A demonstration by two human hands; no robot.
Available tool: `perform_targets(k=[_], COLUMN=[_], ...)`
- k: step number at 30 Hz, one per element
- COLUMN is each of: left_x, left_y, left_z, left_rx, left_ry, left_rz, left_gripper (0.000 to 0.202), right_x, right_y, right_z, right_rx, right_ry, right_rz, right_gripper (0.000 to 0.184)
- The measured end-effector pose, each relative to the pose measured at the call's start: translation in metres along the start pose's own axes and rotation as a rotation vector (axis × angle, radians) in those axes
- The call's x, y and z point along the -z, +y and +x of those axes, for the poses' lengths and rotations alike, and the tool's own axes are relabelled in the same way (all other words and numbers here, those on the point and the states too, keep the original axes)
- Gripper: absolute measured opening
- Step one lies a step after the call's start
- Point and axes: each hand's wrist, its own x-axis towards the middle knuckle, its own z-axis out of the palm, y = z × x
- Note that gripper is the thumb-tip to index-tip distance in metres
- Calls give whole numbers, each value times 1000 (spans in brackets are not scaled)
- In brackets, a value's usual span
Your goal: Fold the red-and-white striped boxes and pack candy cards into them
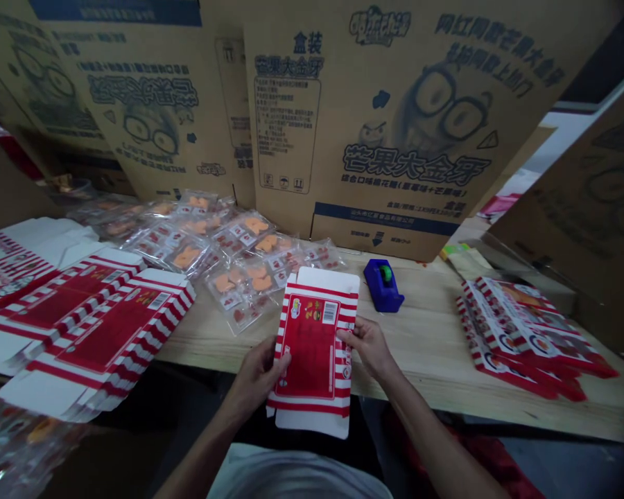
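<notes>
Between my two hands is a flattened red-and-white striped carton (312,346), its barcode side facing up and white flaps sticking out at the top and bottom. My left hand (264,371) grips its left edge, thumb on the printed face. On the opposite edge my right hand (367,346) is closed, with the thumb pressed on the front and the other fingers partly hidden behind. Just beyond the carton lie clear plastic packets (249,277) with orange pieces inside. A blue tape dispenser (383,285) with a green core stands behind my right hand.
Stacks of flat striped cartons (119,333) lie at the left. Filled striped packages (530,336) are piled at the right of the wooden table (421,346). Large printed cardboard boxes (374,125) form a wall at the back. More plastic packets (26,436) sit low at the left.
</notes>
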Motion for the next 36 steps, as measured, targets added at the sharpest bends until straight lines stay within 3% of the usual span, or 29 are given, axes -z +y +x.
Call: perform_targets(k=[5,8,11,13,17,20,23,26,29,33,36], left_x=[4,4,5,7,9,8,9,12,16,21,21], left_y=[-6,-18,-26,-27,-24,-25,-25,-22,-18,-17,-15], left_z=[20,25,28,31,41,49,57,64,68,59,49], left_rx=[-130,-60,17,27,10,17,21,74,113,18,-76], left_ry=[145,184,151,113,120,172,206,119,19,1,-57], left_rz=[-205,-231,-220,-193,-72,-61,-91,-66,0,145,357], left_gripper=[60,60,56,47,23,21,21,32,21,15,25], right_x=[-4,-4,0,4,12,14,15,16,19,18,15], right_y=[31,38,37,35,35,37,36,32,29,26,24], right_z=[-39,-48,-36,-23,-7,-2,1,5,7,-3,-13], right_rx=[-194,-142,0,45,96,145,85,-1,-7,200,317], right_ry=[-183,-112,85,133,85,66,68,-19,-138,-124,-143], right_rz=[31,20,-38,-103,-267,-319,-201,-109,-192,-466,-585], right_gripper=[35,38,52,50,27,25,26,44,29,22,24])
